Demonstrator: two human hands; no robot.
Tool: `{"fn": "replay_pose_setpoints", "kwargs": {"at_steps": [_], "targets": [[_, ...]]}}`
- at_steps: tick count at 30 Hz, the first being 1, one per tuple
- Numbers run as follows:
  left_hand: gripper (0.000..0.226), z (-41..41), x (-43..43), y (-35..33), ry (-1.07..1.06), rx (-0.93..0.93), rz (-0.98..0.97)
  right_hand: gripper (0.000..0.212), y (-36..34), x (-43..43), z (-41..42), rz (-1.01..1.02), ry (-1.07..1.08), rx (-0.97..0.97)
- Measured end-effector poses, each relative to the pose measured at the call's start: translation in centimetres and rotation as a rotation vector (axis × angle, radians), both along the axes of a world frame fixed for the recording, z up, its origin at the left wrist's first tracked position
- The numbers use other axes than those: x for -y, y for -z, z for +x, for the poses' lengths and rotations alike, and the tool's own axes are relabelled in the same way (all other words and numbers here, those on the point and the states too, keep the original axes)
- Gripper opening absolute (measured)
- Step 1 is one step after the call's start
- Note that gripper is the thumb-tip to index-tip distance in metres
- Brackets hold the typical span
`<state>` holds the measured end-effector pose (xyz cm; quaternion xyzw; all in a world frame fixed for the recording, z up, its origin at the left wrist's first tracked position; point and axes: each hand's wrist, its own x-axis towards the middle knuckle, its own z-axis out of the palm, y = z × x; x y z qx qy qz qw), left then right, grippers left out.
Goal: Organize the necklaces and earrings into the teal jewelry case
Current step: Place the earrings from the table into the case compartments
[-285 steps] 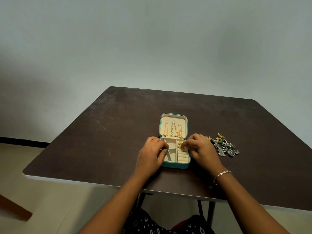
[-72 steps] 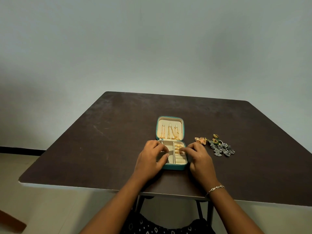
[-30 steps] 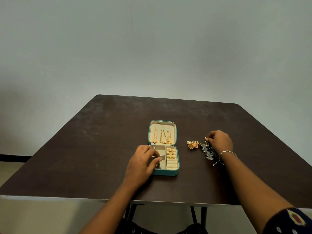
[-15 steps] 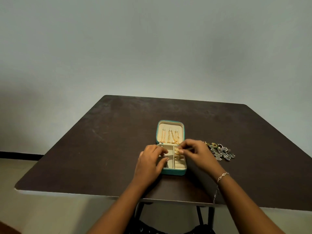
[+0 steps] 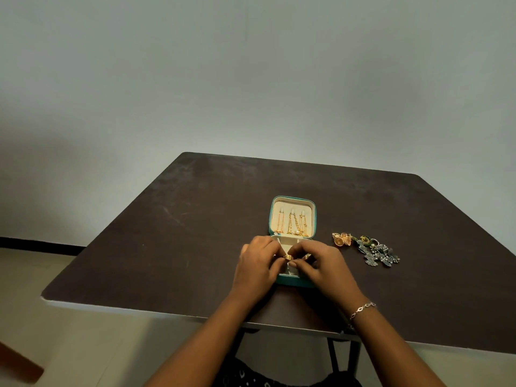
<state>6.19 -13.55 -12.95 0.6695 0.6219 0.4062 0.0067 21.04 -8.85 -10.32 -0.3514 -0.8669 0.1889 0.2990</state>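
The teal jewelry case [image 5: 314, 219] lies open in the middle of the dark table. Three gold necklaces [image 5: 293, 224] hang in its cream lid. Both hands meet over the case's base and hide most of its compartments. My left hand [image 5: 257, 268] pinches a small gold earring [image 5: 288, 257] at its fingertips. My right hand [image 5: 325, 265], with a silver bracelet on the wrist, pinches a second gold piece [image 5: 306, 256] right beside it. Loose earrings lie to the right of the case: gold ones [image 5: 342, 239] and a silver and green cluster [image 5: 378, 254].
The dark brown table [image 5: 195, 233] stands against a plain pale wall. Its near edge [image 5: 139, 310] runs just below my wrists. The tiled floor shows at the left, with a brown object [image 5: 16, 364] at the bottom left corner.
My right hand came back from the loose pile with a gold earring. It now meets my left hand over the case's base, and both pinch gold pieces there.
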Motion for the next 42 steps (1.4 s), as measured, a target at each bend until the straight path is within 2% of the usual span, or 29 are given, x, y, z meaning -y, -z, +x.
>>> {"fn": "replay_pose_setpoints", "kwargs": {"at_steps": [8, 14, 23, 42], "targets": [[0.006, 0.0, -0.2, 0.2, 0.004, 0.007, 0.004, 0.011, -0.2, 0.2, -0.2, 0.184, 0.040, 0.091], [0.009, -0.1, -0.4, 0.6, 0.013, 0.035, 0.053, 0.012, -1.5, -1.0, 1.6, 0.114, 0.161, 0.041], [0.029, -0.2, -0.4, 0.6, 0.032, 0.103, 0.077, 0.014, -1.4, -0.9, 2.1, 0.040, 0.183, 0.196], [0.036, -0.4, -0.3, 0.7, 0.037, 0.083, 0.056, 0.017, -1.3, -0.7, 1.6, 0.192, 0.187, 0.464]]}}
